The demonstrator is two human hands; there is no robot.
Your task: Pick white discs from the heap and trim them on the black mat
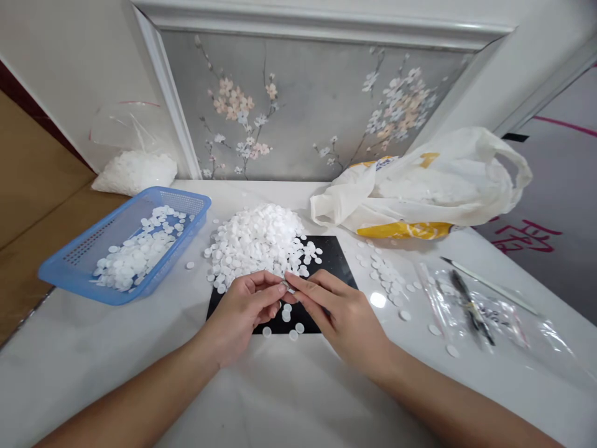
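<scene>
My left hand [249, 308] and my right hand [342, 311] meet at the fingertips over a black mat [338, 264]. Pinched between them is a small white disc [288, 287], partly hidden by the fingers. Just beyond the hands, a large heap of white discs [261, 236] covers the mat's far left part and the table beside it. A few loose discs [286, 312] lie on the mat below my fingers, some at its near edge.
On the left stands a blue basket [181, 239] with more discs. A clear bag [135, 171] of white pieces sits behind it. At the back right lies a white plastic bag [429, 186]. Scattered discs [387, 277], a pen [489, 286] and tweezers [471, 308] on clear bags occupy the right.
</scene>
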